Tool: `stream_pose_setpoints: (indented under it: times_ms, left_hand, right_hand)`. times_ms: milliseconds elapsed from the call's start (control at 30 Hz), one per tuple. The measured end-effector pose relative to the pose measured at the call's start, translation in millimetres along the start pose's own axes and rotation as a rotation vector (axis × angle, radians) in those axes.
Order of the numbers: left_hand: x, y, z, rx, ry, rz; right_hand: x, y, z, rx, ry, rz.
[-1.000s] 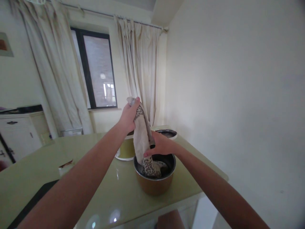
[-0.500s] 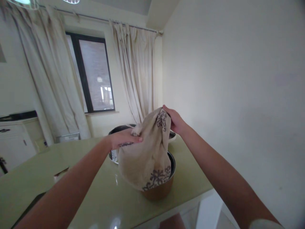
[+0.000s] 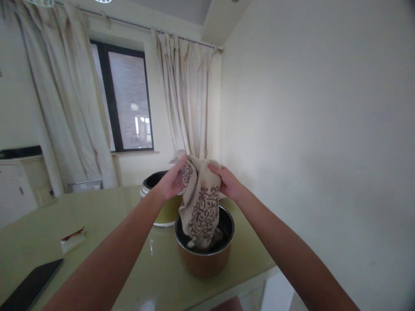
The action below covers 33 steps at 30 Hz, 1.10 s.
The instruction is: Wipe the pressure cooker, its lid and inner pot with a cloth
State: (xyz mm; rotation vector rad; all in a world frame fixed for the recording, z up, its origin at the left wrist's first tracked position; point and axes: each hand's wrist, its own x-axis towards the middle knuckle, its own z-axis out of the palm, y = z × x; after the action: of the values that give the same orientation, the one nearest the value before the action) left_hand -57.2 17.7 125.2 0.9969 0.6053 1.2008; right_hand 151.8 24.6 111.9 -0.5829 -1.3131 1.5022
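Observation:
A beige cloth (image 3: 204, 207) with a dark brown scroll pattern hangs bunched between my hands. My left hand (image 3: 175, 179) grips its upper left part, and my right hand (image 3: 225, 178) pinches its upper right edge. The lower end of the cloth dips into a round pot (image 3: 204, 263), brown outside and dark inside, which looks like a rice cooker's inner pot. A pale lump shows beside the cloth in the pot; I cannot make out whether it is part of the cloth.
Behind the pot stands a white and yellowish rice cooker body (image 3: 168, 209) with a dark opening. A small white packet (image 3: 74, 241) and a dark flat object (image 3: 30, 285) lie at left on the glossy green table (image 3: 113, 207). A plain wall (image 3: 308, 129) rises at right.
The cloth has been gathered and turned, and its lower end now hangs inside the pot rather than over the front rim. My left hand has risen; my right hand has come lower and inward.

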Motion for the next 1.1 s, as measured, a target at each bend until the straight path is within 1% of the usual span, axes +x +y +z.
stream_pose_setpoints:
  times_ms: [67, 167, 200, 233, 300, 367, 433, 467, 533, 567, 600, 633, 667, 733, 767, 800, 833, 867, 933, 967, 1000, 1033, 1100]
  left_hand:
    - [-8, -18, -12.9, 0.074, -0.056, -0.105]
    - [-20, -46, -21.4, 0.141, -0.151, -0.326]
    - [-24, -53, -20.8, 0.128, -0.176, -0.357]
    - [-26, -58, -19.0, 0.099, -0.191, -0.353]
    - [-28, -63, -14.5, 0.017, -0.178, -0.27]
    - [-27, -61, -13.3, -0.05, -0.106, -0.151]
    - [-24, -55, -17.5, -0.102, -0.017, -0.042]
    - [-23, -52, -20.9, -0.123, 0.018, -0.003]
    - [-22, -44, -27.4, -0.146, 0.059, 0.033]
    - [-22, -39, -29.2, -0.141, 0.073, 0.033]
    - [-22, -36, -29.5, -0.126, 0.09, 0.032]
    - [-22, -32, -28.1, -0.106, 0.111, 0.038]
    - [-22, -28, -25.4, -0.088, 0.13, 0.051]
    - [-21, -20, -17.8, -0.067, 0.139, 0.086]
    - [-21, -15, -14.0, -0.06, 0.127, 0.11]
    - [-20, -11, -10.9, -0.053, 0.114, 0.139]
    - [-20, -6, -8.7, -0.045, 0.112, 0.175]
    - [-19, -1, -7.7, -0.038, 0.121, 0.222]
    - [-20, 7, -8.1, -0.026, 0.147, 0.31]
    - [-21, 10, -8.8, -0.022, 0.15, 0.337]
    - [-23, 13, -9.2, -0.019, 0.141, 0.351]
    - [-25, 15, -9.0, -0.015, 0.121, 0.352]
    - [-28, 17, -5.9, -0.017, 0.071, 0.337]
  right_hand:
    - [14, -14, 6, 0.068, 0.059, -0.03]
    - [27, -31, 12, 0.101, 0.032, -0.03]
    - [29, -34, 13, 0.083, 0.018, -0.043]
    - [30, -35, 13, 0.048, 0.012, -0.068]
    - [29, -37, 9, -0.049, 0.03, -0.125]
    - [28, -39, 0, -0.169, 0.069, -0.116]
    - [28, -45, -13, -0.271, 0.153, -0.074]
    - [28, -49, -19, -0.292, 0.225, -0.088]
    - [28, -55, -28, -0.254, 0.39, -0.21]
    - [28, -57, -30, -0.205, 0.447, -0.272]
    - [26, -56, -30, -0.153, 0.46, -0.293]
    - [23, -53, -29, -0.112, 0.42, -0.262]
    - [18, -48, -27, -0.089, 0.333, -0.181]
    - [7, -32, -21, -0.104, 0.098, 0.036]
    - [2, -22, -18, -0.128, -0.013, 0.116]
    - [-2, -13, -16, -0.148, -0.09, 0.152]
    - [-5, -5, -15, -0.155, -0.119, 0.14]
    - [-6, 1, -14, -0.139, -0.096, 0.079]
    - [-5, 6, -16, -0.045, 0.042, -0.11]
    - [-4, 6, -17, 0.01, 0.117, -0.182]
    - [-2, 7, -18, 0.049, 0.168, -0.217]
    - [-2, 8, -19, 0.069, 0.179, -0.211]
    - [-3, 14, -16, 0.055, 0.12, -0.124]
